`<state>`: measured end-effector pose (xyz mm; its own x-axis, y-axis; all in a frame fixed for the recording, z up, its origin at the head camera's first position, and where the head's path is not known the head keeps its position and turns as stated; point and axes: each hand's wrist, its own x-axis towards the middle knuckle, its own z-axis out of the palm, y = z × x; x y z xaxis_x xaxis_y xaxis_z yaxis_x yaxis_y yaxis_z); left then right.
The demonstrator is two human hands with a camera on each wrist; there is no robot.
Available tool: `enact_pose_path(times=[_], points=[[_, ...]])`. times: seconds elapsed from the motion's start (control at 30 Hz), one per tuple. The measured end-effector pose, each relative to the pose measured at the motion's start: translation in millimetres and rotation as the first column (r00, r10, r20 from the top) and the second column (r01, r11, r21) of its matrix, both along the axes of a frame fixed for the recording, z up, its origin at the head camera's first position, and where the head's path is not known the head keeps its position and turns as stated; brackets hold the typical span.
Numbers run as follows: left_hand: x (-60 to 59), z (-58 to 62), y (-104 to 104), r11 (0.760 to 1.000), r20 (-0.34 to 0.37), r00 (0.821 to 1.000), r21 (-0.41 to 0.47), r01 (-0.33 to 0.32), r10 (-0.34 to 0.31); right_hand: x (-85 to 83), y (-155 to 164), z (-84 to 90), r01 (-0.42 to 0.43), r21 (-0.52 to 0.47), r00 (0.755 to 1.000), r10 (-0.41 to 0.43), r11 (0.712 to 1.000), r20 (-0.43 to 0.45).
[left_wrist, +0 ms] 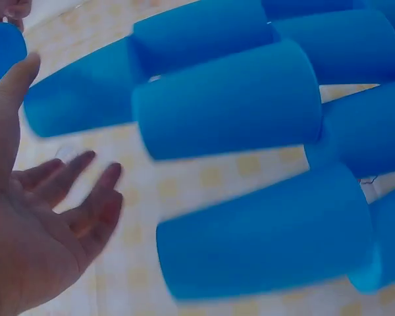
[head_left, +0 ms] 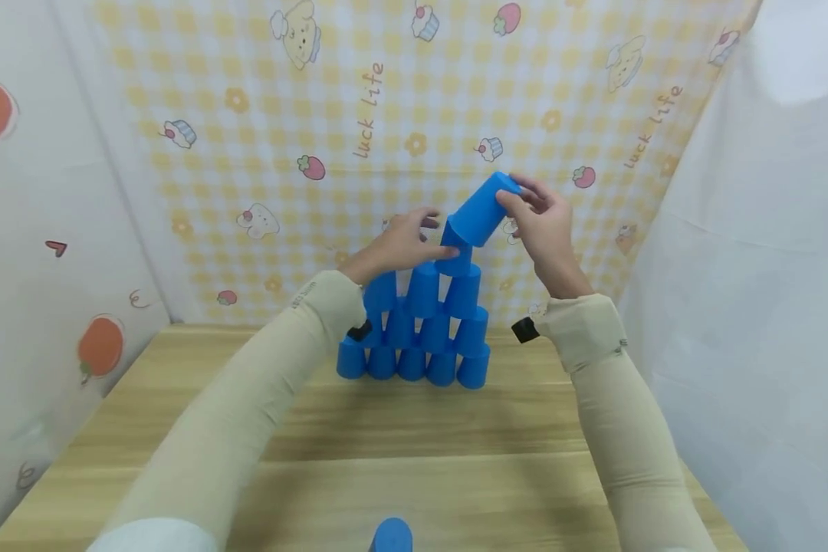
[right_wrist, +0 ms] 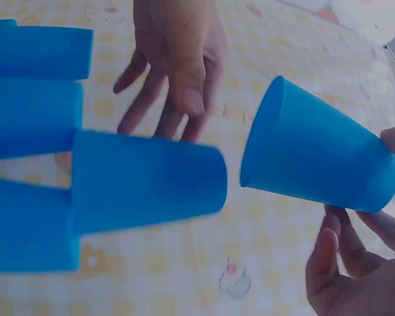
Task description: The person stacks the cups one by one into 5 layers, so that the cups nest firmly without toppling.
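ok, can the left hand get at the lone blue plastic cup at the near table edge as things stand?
Probably yes. The left hand is open and holds nothing, up by the top of the blue cup pyramid. The lone blue plastic cup stands apart, with bare wooden table between; only the pyramid needs care on withdrawal.

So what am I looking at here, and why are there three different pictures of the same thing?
No machine here: a person works with bare hands and wears three cameras. The big picture comes from a head camera; the other two come from cameras on each wrist, so the cups look sideways and close. On the wooden table stands a pyramid of blue cups, mouths down. The right hand holds a tilted blue cup just above the pyramid's top. The left hand is open beside the top, fingers spread, holding nothing. One more blue cup sits at the table's near edge.
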<state>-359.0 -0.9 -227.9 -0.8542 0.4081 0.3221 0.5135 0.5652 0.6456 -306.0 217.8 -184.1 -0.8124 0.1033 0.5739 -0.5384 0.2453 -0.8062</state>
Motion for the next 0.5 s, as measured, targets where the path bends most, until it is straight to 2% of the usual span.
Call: enact_pose_path(times=[0.1, 0.17, 0.2, 0.27, 0.33, 0.37, 0.4, 0.43, 0.5], points=[[7.3, 0.6, -30, 0.997, 0.036, 0.997, 0.035, -0.066, 0.065, -10.1, -26, 12.3, -0.013, 0.097, 0.995, 0.023, 0.995, -0.101], [17.4, -4.7, -51, 0.993, -0.018, 0.994, 0.055, -0.109, 0.11, -18.9, -45, 19.4, -0.022, 0.259, 0.991, 0.056, 0.966, -0.125], [25.0, -9.5, -61, 0.991, -0.065, 0.99, 0.055, -0.12, 0.123, -22.8, -54, 22.7, -0.032, 0.36, 0.99, 0.079, 0.932, -0.118], [44.7, -23.9, -77, 0.996, -0.197, 0.976, 0.034, -0.088, 0.093, -30.0, -68, 28.3, -0.066, 0.558, 0.991, 0.118, 0.827, -0.058], [69.8, -42.0, -88, 0.999, -0.326, 0.945, -0.037, 0.024, -0.035, -36.8, -79, 32.6, -0.122, 0.7, 0.99, 0.14, 0.704, 0.032], [84.3, -52.4, -91, 0.99, -0.365, 0.922, -0.099, 0.097, -0.127, -39.7, -83, 34.3, -0.151, 0.745, 0.986, 0.149, 0.65, 0.069], [99.8, -62.7, -94, 0.969, -0.369, 0.9, -0.165, 0.182, -0.231, -42.0, -87, 35.8, -0.169, 0.78, 0.984, 0.147, 0.603, 0.1], [116.5, -73.1, -96, 0.935, -0.342, 0.879, -0.243, 0.259, -0.333, -44.2, -89, 37.0, -0.182, 0.803, 0.982, 0.145, 0.567, 0.121], [150.2, -92.1, -99, 0.836, -0.232, 0.836, -0.387, 0.39, -0.497, -47.6, -93, 38.7, -0.198, 0.832, 0.98, 0.136, 0.519, 0.148]])
